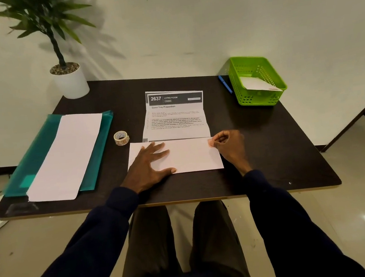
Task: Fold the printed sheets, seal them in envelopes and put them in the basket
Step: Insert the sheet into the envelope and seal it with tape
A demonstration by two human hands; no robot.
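Envelope point(186, 155) at the near middle of the table point(270, 150), under both hands.
Left hand point(150, 165) lies flat on its left half, fingers spread; right hand point(228, 144) pinches a small orange sticker point(211, 143) at its top right corner. Just behind, the creased printed sheet point(175, 116) reads "2637", "LIVING ROOM", "Guest Tray Preparation". Green basket point(257, 80) sits far right.

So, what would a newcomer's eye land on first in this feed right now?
The bright green basket at the table's far right corner stands out, with something white inside. Next, at the near edge, the left hand presses flat on a white envelope while the right hand pinches a reddish tape piece at its right end.
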